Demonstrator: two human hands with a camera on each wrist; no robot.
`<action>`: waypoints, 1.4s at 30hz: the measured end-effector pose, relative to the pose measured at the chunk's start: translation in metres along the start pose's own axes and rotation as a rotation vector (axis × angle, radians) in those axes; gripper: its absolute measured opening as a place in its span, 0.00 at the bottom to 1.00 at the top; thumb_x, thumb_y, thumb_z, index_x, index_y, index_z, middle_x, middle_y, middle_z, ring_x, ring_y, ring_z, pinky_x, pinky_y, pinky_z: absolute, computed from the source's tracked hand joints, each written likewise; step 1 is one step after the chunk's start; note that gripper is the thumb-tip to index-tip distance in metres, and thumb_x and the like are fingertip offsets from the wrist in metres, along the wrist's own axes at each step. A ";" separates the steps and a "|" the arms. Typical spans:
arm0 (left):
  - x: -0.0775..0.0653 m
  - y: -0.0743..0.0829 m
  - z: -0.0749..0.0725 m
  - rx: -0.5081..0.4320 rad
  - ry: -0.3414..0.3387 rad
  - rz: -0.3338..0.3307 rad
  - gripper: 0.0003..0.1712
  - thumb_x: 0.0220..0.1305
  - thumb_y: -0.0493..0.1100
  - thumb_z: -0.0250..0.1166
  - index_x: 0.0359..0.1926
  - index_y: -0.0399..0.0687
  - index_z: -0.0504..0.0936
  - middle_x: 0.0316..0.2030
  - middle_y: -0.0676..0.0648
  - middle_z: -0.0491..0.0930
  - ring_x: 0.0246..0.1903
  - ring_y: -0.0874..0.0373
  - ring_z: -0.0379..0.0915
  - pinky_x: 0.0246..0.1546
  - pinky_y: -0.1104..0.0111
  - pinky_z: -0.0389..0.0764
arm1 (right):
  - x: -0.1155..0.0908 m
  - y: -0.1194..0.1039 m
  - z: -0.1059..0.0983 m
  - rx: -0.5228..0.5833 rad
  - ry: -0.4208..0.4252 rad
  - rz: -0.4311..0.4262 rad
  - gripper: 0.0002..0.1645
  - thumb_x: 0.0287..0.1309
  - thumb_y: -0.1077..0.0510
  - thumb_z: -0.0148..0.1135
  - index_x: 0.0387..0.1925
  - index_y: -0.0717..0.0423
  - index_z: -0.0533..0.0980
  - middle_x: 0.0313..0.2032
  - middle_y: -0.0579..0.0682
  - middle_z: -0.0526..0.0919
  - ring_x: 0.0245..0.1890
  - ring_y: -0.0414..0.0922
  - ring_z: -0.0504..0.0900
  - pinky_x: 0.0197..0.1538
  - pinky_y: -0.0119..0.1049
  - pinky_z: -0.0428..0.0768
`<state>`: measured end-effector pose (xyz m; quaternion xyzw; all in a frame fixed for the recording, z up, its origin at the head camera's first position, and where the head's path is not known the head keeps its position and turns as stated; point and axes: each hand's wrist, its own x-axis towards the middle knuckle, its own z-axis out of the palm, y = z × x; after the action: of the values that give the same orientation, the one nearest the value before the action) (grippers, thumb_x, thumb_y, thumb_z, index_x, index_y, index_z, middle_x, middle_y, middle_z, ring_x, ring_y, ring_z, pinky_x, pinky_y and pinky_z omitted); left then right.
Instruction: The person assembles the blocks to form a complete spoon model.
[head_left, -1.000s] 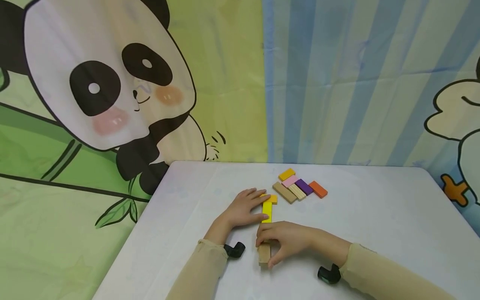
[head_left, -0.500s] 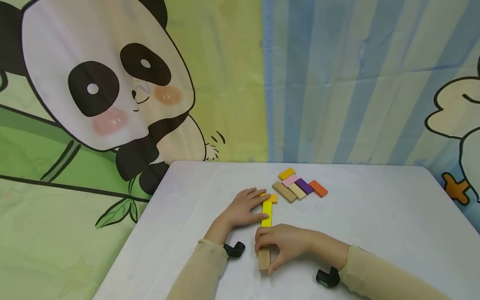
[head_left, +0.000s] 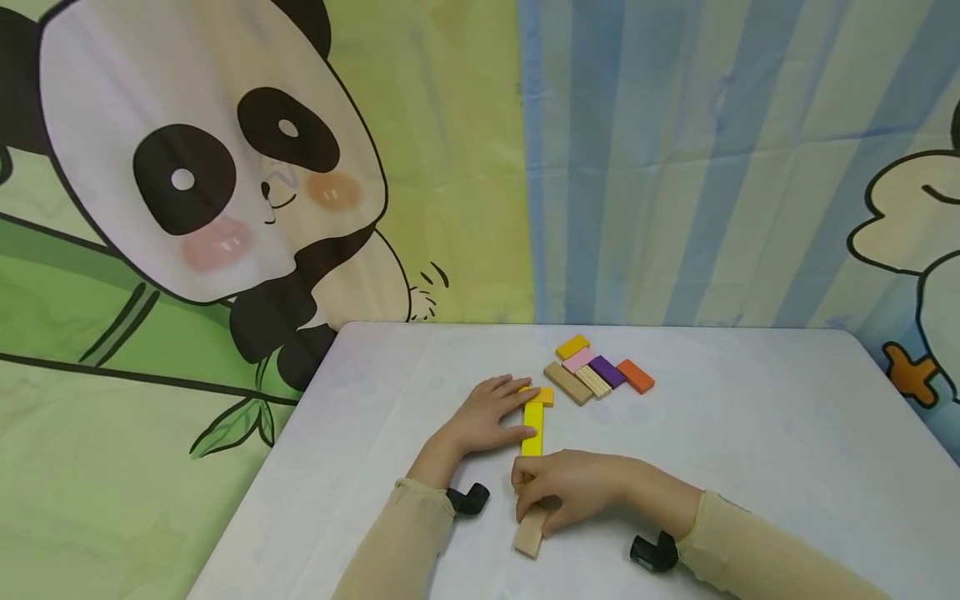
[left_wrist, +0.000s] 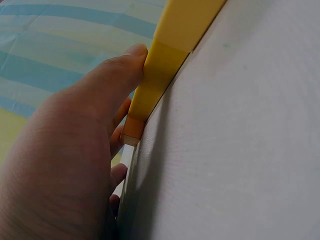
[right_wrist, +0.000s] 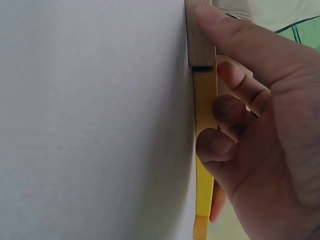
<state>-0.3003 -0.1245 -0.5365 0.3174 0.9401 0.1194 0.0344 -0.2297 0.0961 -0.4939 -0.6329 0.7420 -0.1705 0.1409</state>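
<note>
Panda print: one panda print (head_left: 187, 183) on the backdrop, well to the left of the yellow block (head_left: 532, 446).
Left cuff: one beige left sleeve (head_left: 397, 542) and one left black device (head_left: 468, 500), both left of the yellow block and on its near side.
Left hand: one left hand (head_left: 483, 419), fingers extended, just left of the yellow block; its thumb tip touches that block and its fingertips rest on the orange block (head_left: 547, 398).
Row: four blocks. The orange block sits crosswise at the yellow block's far end; one amber block (right_wrist: 205, 92) meets its near end; one wooden block (head_left: 531, 533) comes nearest the person, slightly askew in the head view. A dark seam separates wooden from amber; whether they touch, I cannot quite tell.
Right hand: one right hand (head_left: 573, 487), just right of the row's near part, pinching the wooden block between thumb and fingers.
Cluster: six pieces right of the yellow block and farther off: one tan block (head_left: 567, 383), one golden block (head_left: 572, 347), one pink block (head_left: 577, 360), one striped piece (head_left: 593, 382), one purple block (head_left: 607, 372), one red-orange block (head_left: 636, 377).
Right cuff: one right black device (head_left: 655, 553) and one beige right sleeve (head_left: 765, 546), right of the yellow block.
</note>
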 end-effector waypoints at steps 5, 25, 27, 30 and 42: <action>0.000 -0.001 0.001 0.001 0.000 -0.002 0.43 0.63 0.80 0.45 0.76 0.79 0.50 0.77 0.62 0.51 0.77 0.51 0.45 0.76 0.48 0.49 | 0.004 -0.002 -0.002 -0.061 0.015 -0.030 0.18 0.62 0.42 0.65 0.53 0.34 0.81 0.46 0.36 0.69 0.38 0.28 0.69 0.41 0.17 0.69; 0.001 0.003 -0.004 -0.010 -0.007 0.001 0.43 0.63 0.79 0.45 0.76 0.77 0.51 0.77 0.61 0.51 0.78 0.51 0.44 0.76 0.49 0.48 | 0.003 0.010 -0.008 0.055 -0.032 -0.026 0.22 0.65 0.49 0.63 0.61 0.37 0.77 0.60 0.32 0.77 0.60 0.29 0.74 0.63 0.29 0.75; 0.000 0.003 -0.005 -0.010 -0.005 0.005 0.43 0.64 0.78 0.46 0.76 0.77 0.51 0.77 0.61 0.51 0.78 0.50 0.44 0.76 0.49 0.49 | -0.002 0.013 -0.011 0.124 0.003 -0.010 0.22 0.66 0.52 0.63 0.62 0.39 0.77 0.61 0.33 0.77 0.58 0.31 0.75 0.58 0.27 0.76; 0.000 0.004 -0.006 -0.007 0.002 0.012 0.42 0.65 0.76 0.47 0.76 0.75 0.52 0.77 0.60 0.52 0.77 0.49 0.45 0.76 0.48 0.49 | -0.016 0.023 -0.018 0.237 0.110 0.069 0.22 0.67 0.56 0.62 0.61 0.43 0.77 0.61 0.36 0.78 0.50 0.35 0.78 0.48 0.25 0.77; -0.003 0.003 -0.004 -0.023 0.008 -0.002 0.42 0.64 0.76 0.48 0.76 0.75 0.54 0.76 0.59 0.54 0.77 0.50 0.46 0.76 0.50 0.50 | -0.112 0.080 -0.037 0.132 0.802 0.724 0.14 0.69 0.56 0.59 0.52 0.51 0.82 0.54 0.50 0.82 0.43 0.43 0.77 0.43 0.34 0.77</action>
<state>-0.2964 -0.1251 -0.5324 0.3153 0.9392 0.1315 0.0342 -0.2993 0.2204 -0.4960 -0.2121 0.8957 -0.3855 -0.0643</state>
